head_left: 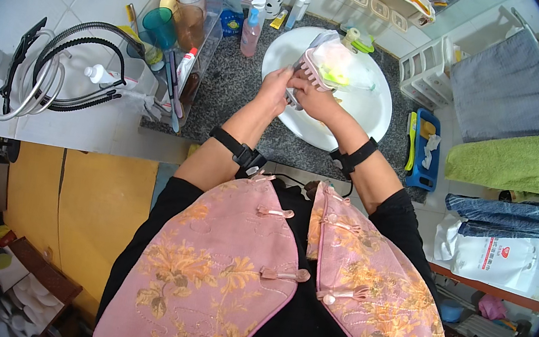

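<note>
A small pink slatted basket is held tilted over the white oval sink. Inside it lie a crumpled pale pink-and-white thing and something yellow-green. My left hand is closed on the basket's near left side, with the thumb up along its edge. Bent fingers of my right hand grip the near side, close to the left hand. A narrow grey piece shows between the hands; its kind is unclear. Behind the basket, the faucet is partly hidden.
A pink pump bottle stands on the dark speckled counter, left of the sink. Further left, a clear organizer holds cups and tubes. A blue tray lies at the right; towels hang beyond it. Coiled hoses lie far left.
</note>
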The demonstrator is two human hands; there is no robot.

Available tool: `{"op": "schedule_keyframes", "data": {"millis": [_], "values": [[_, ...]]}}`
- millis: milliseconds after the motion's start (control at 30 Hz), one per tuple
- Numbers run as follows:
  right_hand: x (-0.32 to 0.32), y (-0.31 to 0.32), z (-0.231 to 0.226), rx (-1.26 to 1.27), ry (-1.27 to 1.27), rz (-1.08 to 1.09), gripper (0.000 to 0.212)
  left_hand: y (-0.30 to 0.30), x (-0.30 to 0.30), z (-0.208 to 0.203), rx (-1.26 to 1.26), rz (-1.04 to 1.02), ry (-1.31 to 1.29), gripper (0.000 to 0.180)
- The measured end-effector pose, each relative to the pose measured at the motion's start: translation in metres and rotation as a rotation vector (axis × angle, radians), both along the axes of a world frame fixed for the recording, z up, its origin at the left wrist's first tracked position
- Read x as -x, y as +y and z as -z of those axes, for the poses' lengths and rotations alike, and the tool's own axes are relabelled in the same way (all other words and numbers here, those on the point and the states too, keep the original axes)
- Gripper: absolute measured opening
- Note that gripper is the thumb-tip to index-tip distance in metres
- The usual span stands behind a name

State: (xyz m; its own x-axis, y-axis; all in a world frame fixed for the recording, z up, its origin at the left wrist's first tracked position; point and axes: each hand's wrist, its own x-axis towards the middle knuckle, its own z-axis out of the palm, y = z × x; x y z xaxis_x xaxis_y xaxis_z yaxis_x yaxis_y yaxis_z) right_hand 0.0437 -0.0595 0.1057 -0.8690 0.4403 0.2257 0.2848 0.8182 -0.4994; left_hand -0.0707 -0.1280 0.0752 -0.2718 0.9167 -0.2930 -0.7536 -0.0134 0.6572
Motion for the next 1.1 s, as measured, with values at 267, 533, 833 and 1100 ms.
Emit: {"op": "schedule_keyframes", "data": {"millis": [267,533,833,1100], "values": [[-0.008,0.001,-0.034,-0.258,-0.003,0.233,0.028,0.000,0.003,-0.003,-0.062,0.011,-0.069,0.031],[0.015,-0.005,-0.018,-0.281,0.011,0.241,0.017,0.003,0.007,-0.002,-0.073,-0.055,-0.024,0.029],[-0.002,0.006,0.001,0.300,-0.031,0.042,0.019,0.006,0.003,0.004,-0.069,-0.066,0.069,0.033],[-0.021,0.028,-0.017,-0.306,-0.035,0.169,0.014,0.022,-0.009,-0.006,-0.003,-0.098,0.116,0.038]]}}
